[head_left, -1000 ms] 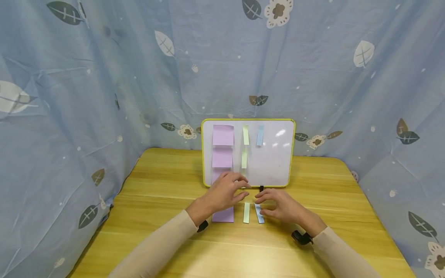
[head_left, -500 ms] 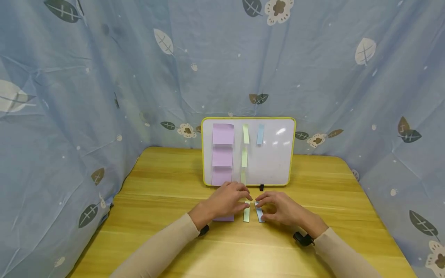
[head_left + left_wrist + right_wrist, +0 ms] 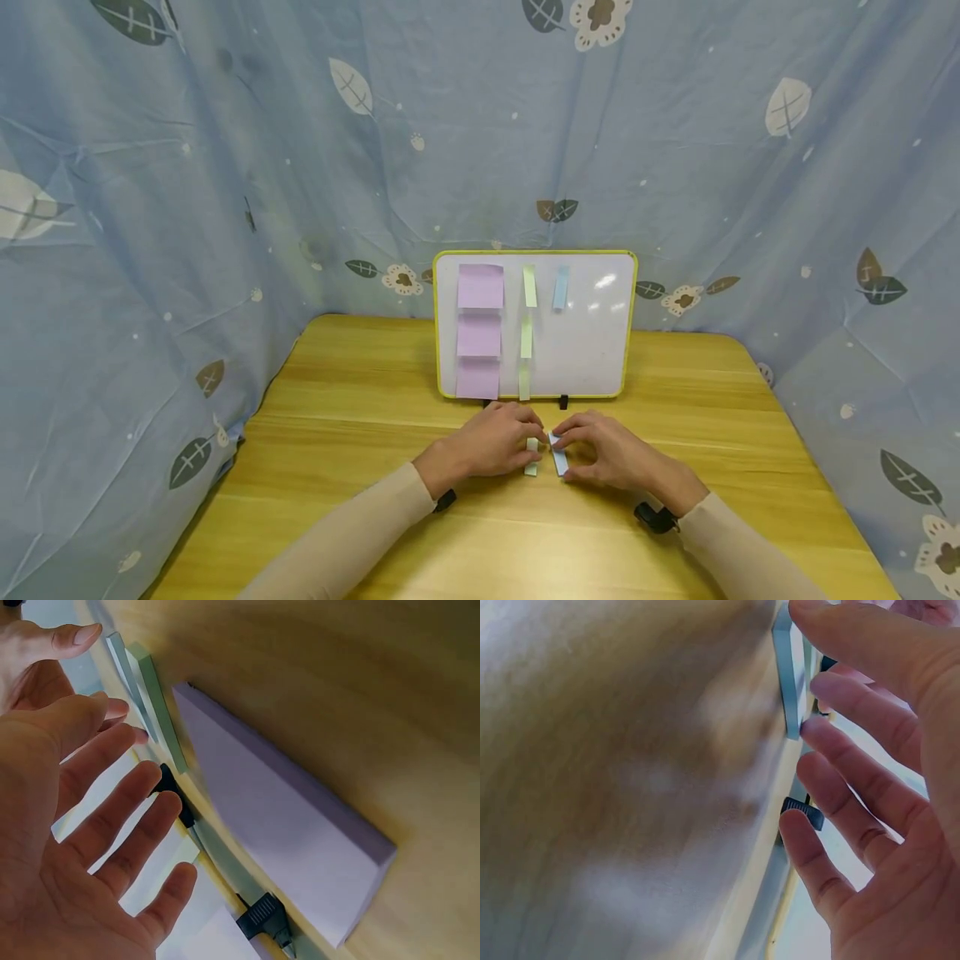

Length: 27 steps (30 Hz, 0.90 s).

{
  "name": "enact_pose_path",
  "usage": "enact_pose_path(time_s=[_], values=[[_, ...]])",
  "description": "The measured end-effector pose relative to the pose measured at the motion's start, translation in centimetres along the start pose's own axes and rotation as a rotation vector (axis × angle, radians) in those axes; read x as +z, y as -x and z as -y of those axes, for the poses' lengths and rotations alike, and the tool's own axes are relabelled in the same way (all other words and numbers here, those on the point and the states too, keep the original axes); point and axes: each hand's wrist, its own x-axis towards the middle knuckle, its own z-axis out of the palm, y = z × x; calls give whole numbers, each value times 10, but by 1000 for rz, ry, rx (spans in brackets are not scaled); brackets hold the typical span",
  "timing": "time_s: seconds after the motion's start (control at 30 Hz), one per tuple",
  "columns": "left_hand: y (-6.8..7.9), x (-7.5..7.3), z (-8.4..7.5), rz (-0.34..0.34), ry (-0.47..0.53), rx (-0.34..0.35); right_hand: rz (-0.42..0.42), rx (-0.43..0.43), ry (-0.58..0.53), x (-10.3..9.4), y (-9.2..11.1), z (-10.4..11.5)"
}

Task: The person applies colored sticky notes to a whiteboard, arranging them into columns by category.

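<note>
My right hand (image 3: 611, 450) holds a narrow blue sticky-note pad (image 3: 558, 456) on the table by its two ends, thumb at the near end and fingertips at the far end. My left hand (image 3: 498, 442) hovers with fingers spread and nothing in them, partly covering a narrow green sticky-note pad (image 3: 532, 458) in the head view. Below that hand, the left wrist view shows a thick purple sticky-note pad (image 3: 277, 802) on the table, hidden in the head view. In the right wrist view the blue pad (image 3: 786, 671) lies between thumb and fingertips.
Behind the hands stands a yellow-framed whiteboard (image 3: 581, 358) on small black feet (image 3: 563, 402). Three purple notes (image 3: 478, 336) form a left column on it, three green strips (image 3: 527, 336) a middle one, and one blue strip (image 3: 561, 287) sits higher right. A patterned curtain (image 3: 480, 125) surrounds the table.
My left hand has come down and towards me from the whiteboard's lower edge, uncovering the lowest notes and covering the purple pad. The right thumb and fingers have closed in on the blue pad's ends.
</note>
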Motion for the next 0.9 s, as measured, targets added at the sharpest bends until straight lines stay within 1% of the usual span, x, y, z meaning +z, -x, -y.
enact_pose_path(time_s=[0.23,0.5,0.7,0.8,0.9], values=[[-1,2,-4,21,-15,8,-1,-7,4,2,0,2],[-2,8,-3,26,-16,9,-4,-4,14,4,0,4],[-1,8,-4,24,-12,10,8,0,-25,1,0,5],[-1,8,-5,18,-16,9,-6,-10,-45,0,1,4],[-1,8,-6,7,-25,8,-36,-35,-42,0,0,2]])
